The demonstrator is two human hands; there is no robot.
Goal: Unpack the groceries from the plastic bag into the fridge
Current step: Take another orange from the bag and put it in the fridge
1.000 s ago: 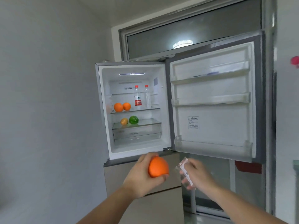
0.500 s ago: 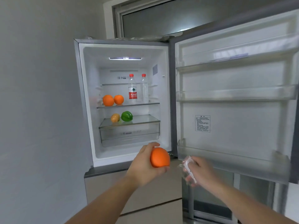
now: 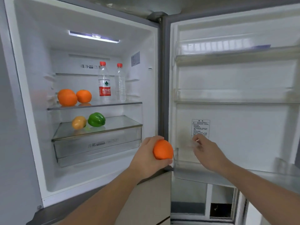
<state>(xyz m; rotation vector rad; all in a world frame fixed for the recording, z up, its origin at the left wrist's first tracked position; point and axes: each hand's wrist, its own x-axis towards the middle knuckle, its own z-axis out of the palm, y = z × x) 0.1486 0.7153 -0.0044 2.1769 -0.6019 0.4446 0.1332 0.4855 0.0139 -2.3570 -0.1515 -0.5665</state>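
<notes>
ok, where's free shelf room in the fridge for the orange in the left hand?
Upper shelf: bare front strip, and right of the two bottles; left end is crowded by two oranges. Drawer-top shelf: right half is free beside the green pepper. Door bins look bare.

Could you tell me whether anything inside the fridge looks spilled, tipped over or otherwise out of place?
Nothing stands out: both bottles stand upright, two oranges sit on the shelf, and the green pepper rests on the drawer cover.
</notes>
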